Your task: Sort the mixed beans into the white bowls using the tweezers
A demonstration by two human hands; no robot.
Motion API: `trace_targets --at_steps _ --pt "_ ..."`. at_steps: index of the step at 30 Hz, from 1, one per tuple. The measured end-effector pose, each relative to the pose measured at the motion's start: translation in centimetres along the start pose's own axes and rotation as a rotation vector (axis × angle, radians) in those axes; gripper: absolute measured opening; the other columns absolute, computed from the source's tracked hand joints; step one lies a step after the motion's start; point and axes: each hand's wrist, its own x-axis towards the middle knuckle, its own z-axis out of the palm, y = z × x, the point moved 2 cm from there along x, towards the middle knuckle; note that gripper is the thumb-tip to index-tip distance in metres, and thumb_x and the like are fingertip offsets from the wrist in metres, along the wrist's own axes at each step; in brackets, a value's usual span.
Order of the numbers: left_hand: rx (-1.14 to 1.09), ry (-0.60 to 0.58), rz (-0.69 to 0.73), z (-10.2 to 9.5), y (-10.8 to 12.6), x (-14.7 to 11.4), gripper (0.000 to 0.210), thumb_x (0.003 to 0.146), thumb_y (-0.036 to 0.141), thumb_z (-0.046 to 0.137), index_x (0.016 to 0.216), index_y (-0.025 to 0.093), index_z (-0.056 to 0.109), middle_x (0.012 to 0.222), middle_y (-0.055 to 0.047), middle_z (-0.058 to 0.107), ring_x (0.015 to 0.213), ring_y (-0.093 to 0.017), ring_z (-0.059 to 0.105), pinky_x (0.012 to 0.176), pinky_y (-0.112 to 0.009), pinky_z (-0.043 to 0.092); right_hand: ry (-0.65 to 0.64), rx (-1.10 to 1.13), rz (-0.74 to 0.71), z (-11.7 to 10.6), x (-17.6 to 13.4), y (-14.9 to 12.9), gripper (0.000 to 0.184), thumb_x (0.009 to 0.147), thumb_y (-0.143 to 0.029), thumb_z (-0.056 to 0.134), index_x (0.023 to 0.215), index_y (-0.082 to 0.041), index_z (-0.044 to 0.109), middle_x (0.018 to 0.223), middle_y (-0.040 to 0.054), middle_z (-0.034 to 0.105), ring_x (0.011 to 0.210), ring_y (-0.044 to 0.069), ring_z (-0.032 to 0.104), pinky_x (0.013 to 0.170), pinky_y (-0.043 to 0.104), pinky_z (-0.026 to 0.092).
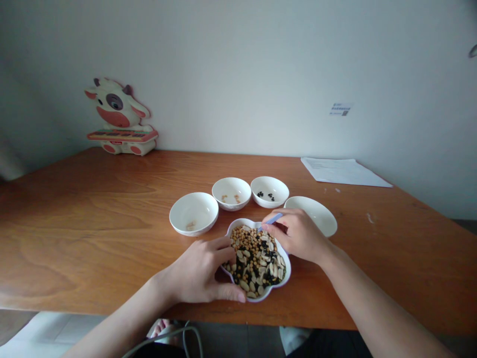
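A scalloped white dish (287,266) with a pale purple rim stands near the table's front edge. It is filled with peanuts (274,268), yellow beans (250,239) and black beans (244,271), mixed together. My left hand (203,268) is closed on the dish's left rim, fingers curled inside over the beans and thumb along the near edge. Between the fingers of my right hand (298,231) is a slim light purple stick-like tool (275,218), held at the dish's far right side. Its lower tip is too small to make out.
Behind the dish, white bowls curve in an arc: the left bowl (182,211) with a few pale pieces, one (238,185) with yellow beans, another (276,185) with black beans, and a right bowl (324,214) partly behind my hand. Papers (343,170) and a cow toy keyboard (121,119) sit by the wall.
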Motion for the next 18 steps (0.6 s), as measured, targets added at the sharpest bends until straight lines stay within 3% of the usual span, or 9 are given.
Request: trace_targets --at_steps 12,18 --pt "-0.007 -0.01 -0.002 0.07 -0.03 -0.03 0.044 0.083 0.058 0.072 0.087 0.015 0.06 0.093 -0.004 0.059 0.075 -0.018 0.056 0.061 -0.026 0.039 0.005 0.013 -0.015 0.31 -0.01 0.25 0.021 0.089 -0.018 0.06 0.072 -0.018 0.072 0.081 0.0034 0.076 0.072 0.017 0.069 0.07 0.031 0.053" --pt "-0.006 -0.005 -0.002 0.09 -0.12 0.06 0.045 0.083 0.058 0.073 0.086 0.015 0.059 0.092 -0.004 0.059 0.076 -0.018 0.056 0.061 -0.026 0.038 0.069 0.019 -0.05 0.08 -0.15 0.16 0.021 0.09 -0.019 0.059 0.072 -0.017 0.071 0.079 0.0041 0.075 0.069 0.017 0.068 0.066 0.03 0.052"
